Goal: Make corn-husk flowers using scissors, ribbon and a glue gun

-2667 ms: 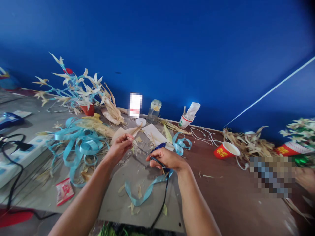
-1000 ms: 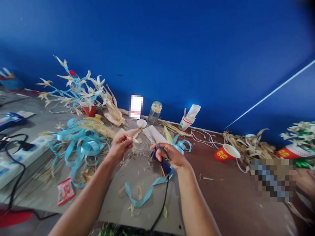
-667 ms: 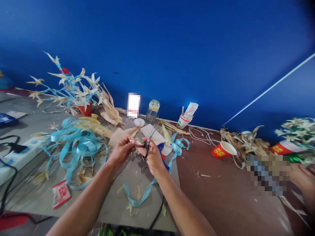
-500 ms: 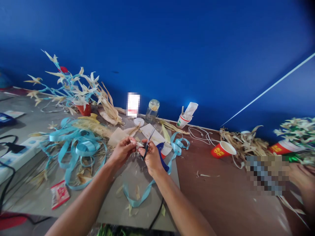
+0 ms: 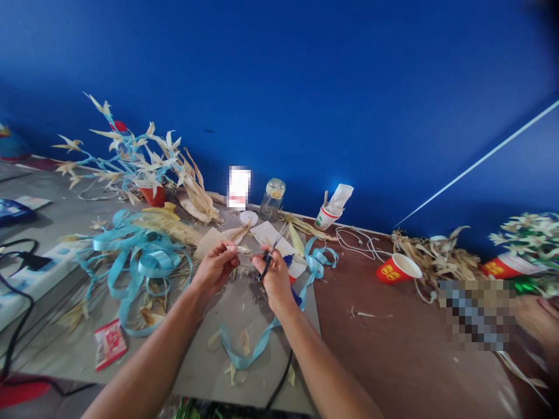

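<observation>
My left hand point(image 5: 217, 266) is closed, with a small pale piece of corn husk point(image 5: 239, 249) pinched between thumb and fingertips. Just to its right, my right hand point(image 5: 276, 282) grips a pair of scissors point(image 5: 264, 266) by the dark handles, the blades pointing up and away. A small gap separates the scissors from the husk piece. Behind my right wrist lies a dark blue object point(image 5: 296, 295), mostly covered. Light blue ribbon point(image 5: 244, 359) curves over the grey board below my hands, among husk scraps point(image 5: 232, 375).
Left stand a husk-flower arrangement point(image 5: 152, 195), tangled blue ribbon point(image 5: 151, 262) and a power strip point(image 5: 43, 273). Behind are a glass jar point(image 5: 271, 201) and a white cup point(image 5: 325, 216). A red paper cup point(image 5: 395, 270) and another person's hand point(image 5: 539, 317) are at right.
My hands have drawn apart, so the scissors are now clear of the husk piece in my left hand. The whole view has shifted slightly.
</observation>
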Demonstrator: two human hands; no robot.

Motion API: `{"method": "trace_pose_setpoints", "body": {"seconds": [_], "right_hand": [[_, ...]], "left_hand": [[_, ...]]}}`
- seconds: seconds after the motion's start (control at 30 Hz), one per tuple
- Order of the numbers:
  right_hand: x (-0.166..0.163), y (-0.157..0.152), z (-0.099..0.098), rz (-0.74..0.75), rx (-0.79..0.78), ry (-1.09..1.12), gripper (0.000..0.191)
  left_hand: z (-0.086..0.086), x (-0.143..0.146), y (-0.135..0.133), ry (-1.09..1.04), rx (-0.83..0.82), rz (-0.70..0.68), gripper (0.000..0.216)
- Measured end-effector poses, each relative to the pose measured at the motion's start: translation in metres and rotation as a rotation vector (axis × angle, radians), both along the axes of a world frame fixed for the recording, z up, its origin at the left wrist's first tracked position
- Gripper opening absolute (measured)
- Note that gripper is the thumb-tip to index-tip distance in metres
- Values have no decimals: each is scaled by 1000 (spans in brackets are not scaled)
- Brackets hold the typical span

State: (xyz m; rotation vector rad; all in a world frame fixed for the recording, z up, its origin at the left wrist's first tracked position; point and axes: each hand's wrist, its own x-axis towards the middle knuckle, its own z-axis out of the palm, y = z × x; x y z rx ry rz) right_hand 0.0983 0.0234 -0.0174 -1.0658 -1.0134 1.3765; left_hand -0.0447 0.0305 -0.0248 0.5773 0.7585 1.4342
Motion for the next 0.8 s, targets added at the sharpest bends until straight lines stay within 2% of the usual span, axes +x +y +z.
{"method": "trace_pose_setpoints", "body": {"seconds": [0.13, 0.5, 0.8], "right_hand": [[-3, -1, -1, -31, 27, 64, 44], [-7, -4, 2, -46, -41, 185, 50], [-6, -2, 3, -42, -18, 177, 41]], "left_hand": [[-2, 3, -1, -5, 4, -27, 22], [-7, 16, -5, 15, 24, -135, 20], [-3, 19, -10, 36, 11, -185, 17]]}}
